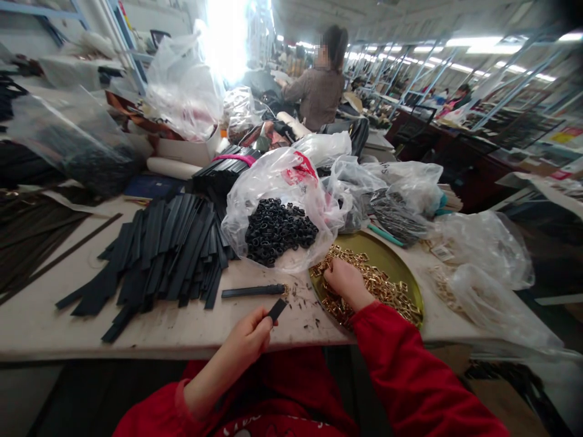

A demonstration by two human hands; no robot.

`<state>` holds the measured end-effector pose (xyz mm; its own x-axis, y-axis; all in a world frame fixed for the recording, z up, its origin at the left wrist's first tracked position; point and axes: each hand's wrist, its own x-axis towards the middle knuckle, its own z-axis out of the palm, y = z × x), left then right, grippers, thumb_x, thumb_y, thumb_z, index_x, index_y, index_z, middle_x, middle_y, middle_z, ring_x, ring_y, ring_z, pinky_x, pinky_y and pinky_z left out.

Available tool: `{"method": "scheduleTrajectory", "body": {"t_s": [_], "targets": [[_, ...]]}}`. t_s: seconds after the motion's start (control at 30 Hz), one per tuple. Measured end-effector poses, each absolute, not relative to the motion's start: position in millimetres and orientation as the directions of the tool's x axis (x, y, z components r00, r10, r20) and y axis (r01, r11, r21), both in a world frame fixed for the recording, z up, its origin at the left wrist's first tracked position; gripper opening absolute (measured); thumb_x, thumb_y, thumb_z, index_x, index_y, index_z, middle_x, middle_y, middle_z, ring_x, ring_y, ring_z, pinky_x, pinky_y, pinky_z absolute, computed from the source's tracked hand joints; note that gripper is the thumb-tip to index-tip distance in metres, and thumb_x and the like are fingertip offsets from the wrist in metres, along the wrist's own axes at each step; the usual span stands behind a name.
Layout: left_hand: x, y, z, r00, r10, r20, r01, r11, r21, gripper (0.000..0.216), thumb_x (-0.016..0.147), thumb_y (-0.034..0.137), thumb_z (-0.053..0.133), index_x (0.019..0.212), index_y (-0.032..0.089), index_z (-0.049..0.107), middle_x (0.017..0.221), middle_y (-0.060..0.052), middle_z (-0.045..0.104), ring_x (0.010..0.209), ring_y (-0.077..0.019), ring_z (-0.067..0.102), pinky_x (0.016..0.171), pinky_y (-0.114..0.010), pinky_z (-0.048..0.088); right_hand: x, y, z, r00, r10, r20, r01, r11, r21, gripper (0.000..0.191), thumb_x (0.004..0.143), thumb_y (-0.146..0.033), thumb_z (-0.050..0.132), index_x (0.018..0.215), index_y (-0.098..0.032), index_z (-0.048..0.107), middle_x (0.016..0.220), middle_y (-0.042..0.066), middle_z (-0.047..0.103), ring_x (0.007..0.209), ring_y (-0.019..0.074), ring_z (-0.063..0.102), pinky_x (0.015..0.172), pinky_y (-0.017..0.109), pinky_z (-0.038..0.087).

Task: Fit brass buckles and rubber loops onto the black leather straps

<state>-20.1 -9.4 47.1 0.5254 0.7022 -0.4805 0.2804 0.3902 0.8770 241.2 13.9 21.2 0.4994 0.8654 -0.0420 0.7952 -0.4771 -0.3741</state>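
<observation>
My left hand (253,332) is closed around a short black strap (277,310), its flat end sticking out past the thumb. Over a round gold-coloured tray (392,262), my right hand (345,280) has its fingers pinched together among many small gold metal buckles (387,291). Whatever those fingertips hold is hidden. Beyond my left hand, a black strap with a gold buckle on its right end (253,291) lies on the table. Small dark bits (306,301) are scattered between that strap and the tray.
A pile of black straps (168,249) covers the table's left side. An open plastic bag (268,173) holds many small black loops (277,230). More plastic bags (483,243) lie right of the tray, near a teal-handled tool (385,235). Another person (323,85) stands beyond the table.
</observation>
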Motion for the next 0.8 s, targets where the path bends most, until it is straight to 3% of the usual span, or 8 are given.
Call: {"method": "scheduleTrajectory", "body": {"t_s": [0.13, 0.2, 0.23, 0.3, 0.37, 0.4, 0.63, 0.8], "targets": [[-24, -14, 55, 0.488, 0.769, -0.412, 0.262, 0.322, 0.91, 0.022, 0.076, 0.04, 0.04, 0.07, 0.019, 0.043, 0.046, 0.009, 0.038, 0.035, -0.0063, 0.028, 0.035, -0.019, 0.021, 236, -1, 48, 0.472, 0.88, -0.058, 0.736, -0.429, -0.524, 0.009, 0.071, -0.022, 0.049, 0.064, -0.017, 0.053, 0.067, 0.006, 0.06, 0.068, 0.0185, 0.056, 0.063, 0.029, 0.038], [-21, -15, 59, 0.461, 0.821, -0.336, 0.233, 0.253, 0.939, 0.023, 0.075, 0.04, 0.043, 0.067, 0.019, 0.044, 0.048, 0.008, 0.039, 0.039, -0.0069, 0.033, 0.039, -0.019, 0.025, 215, -15, 60, 0.406, 0.908, -0.108, 0.635, -0.365, -0.681, 0.014, 0.074, -0.029, 0.048, 0.067, -0.018, 0.052, 0.063, 0.002, 0.057, 0.058, 0.014, 0.053, 0.057, 0.027, 0.039], [-19, -16, 61, 0.452, 0.841, -0.296, 0.213, 0.221, 0.952, 0.023, 0.075, 0.04, 0.045, 0.068, 0.018, 0.045, 0.05, 0.007, 0.041, 0.042, -0.0073, 0.035, 0.041, -0.019, 0.027, 200, -22, 64, 0.36, 0.921, -0.147, 0.527, -0.331, -0.783, 0.017, 0.075, -0.034, 0.048, 0.069, -0.018, 0.051, 0.061, 0.0, 0.056, 0.054, 0.0121, 0.051, 0.055, 0.025, 0.039], [-16, -17, 64, 0.442, 0.863, -0.245, 0.158, 0.194, 0.968, 0.023, 0.074, 0.04, 0.049, 0.074, 0.017, 0.049, 0.054, 0.006, 0.044, 0.046, -0.0078, 0.036, 0.043, -0.02, 0.028, 165, -39, 68, 0.233, 0.937, -0.26, 0.055, -0.28, -0.959, 0.021, 0.072, -0.039, 0.055, 0.071, -0.018, 0.051, 0.06, -0.002, 0.053, 0.05, 0.0096, 0.047, 0.052, 0.024, 0.037], [-17, -19, 63, 0.433, 0.87, -0.236, 0.098, 0.214, 0.972, 0.024, 0.073, 0.04, 0.051, 0.079, 0.016, 0.049, 0.057, 0.006, 0.045, 0.046, -0.0074, 0.035, 0.044, -0.02, 0.028, 131, -54, 68, 0.13, 0.938, -0.322, -0.277, -0.277, -0.92, 0.025, 0.067, -0.039, 0.063, 0.072, -0.018, 0.052, 0.061, -0.003, 0.052, 0.05, 0.0083, 0.045, 0.052, 0.023, 0.036], [-18, -20, 63, 0.419, 0.879, -0.228, 0.084, 0.212, 0.974, 0.023, 0.073, 0.039, 0.051, 0.079, 0.016, 0.05, 0.059, 0.006, 0.045, 0.048, -0.0074, 0.036, 0.045, -0.02, 0.029, 118, -61, 68, 0.101, 0.936, -0.336, -0.343, -0.284, -0.895, 0.025, 0.066, -0.039, 0.066, 0.072, -0.018, 0.052, 0.06, -0.004, 0.052, 0.05, 0.0078, 0.044, 0.052, 0.022, 0.035], [-42, -30, 57, 0.414, 0.879, -0.237, 0.121, 0.205, 0.971, 0.019, 0.075, 0.032, 0.05, 0.079, 0.014, 0.054, 0.062, 0.003, 0.049, 0.057, -0.0099, 0.043, 0.053, -0.021, 0.034, 92, -73, 63, -0.024, 0.938, -0.346, -0.231, -0.342, -0.911, 0.028, 0.065, -0.04, 0.069, 0.064, -0.017, 0.052, 0.056, -0.005, 0.052, 0.051, 0.0077, 0.042, 0.052, 0.022, 0.033], [-47, -31, 55, 0.444, 0.879, -0.175, 0.201, 0.093, 0.975, 0.017, 0.074, 0.03, 0.051, 0.081, 0.014, 0.056, 0.072, 0.001, 0.056, 0.067, -0.0133, 0.049, 0.063, -0.024, 0.039, 91, -74, 54, -0.017, 0.923, -0.384, -0.251, -0.376, -0.892, 0.028, 0.066, -0.041, 0.067, 0.067, -0.016, 0.053, 0.06, -0.004, 0.053, 0.052, 0.0072, 0.042, 0.051, 0.022, 0.033]]}}
